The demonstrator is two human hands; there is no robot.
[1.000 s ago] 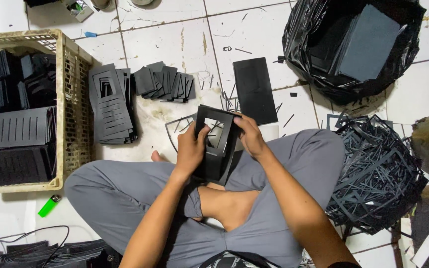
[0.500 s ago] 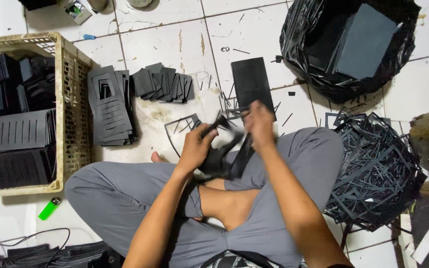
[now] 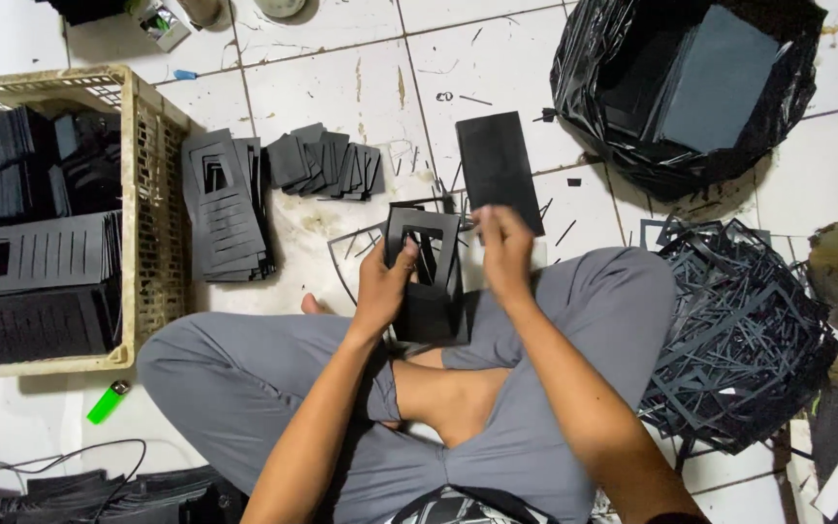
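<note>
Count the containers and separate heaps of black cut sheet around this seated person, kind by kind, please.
Woven beige plastic crate: 1
Black plastic bag holding dark sheets: 1
Neat stack of slotted black sheets: 1
Fanned row of small black pieces: 1
Tangled heap of black offcut frames: 1
Total: 5

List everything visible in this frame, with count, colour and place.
die-cut sheet: one, black, held in both hands
flat sheet: one, black, floor ahead
cut-piece stack: one, black, beside crate
small pieces: a fanned row, black, floor
crate: one, beige, left, holding black sheets
bag: one, black, top right, sheets inside
offcut heap: one, black, right
lighter: one, green, lower left
left hand: grips sheet
right hand: at sheet's edge
</note>
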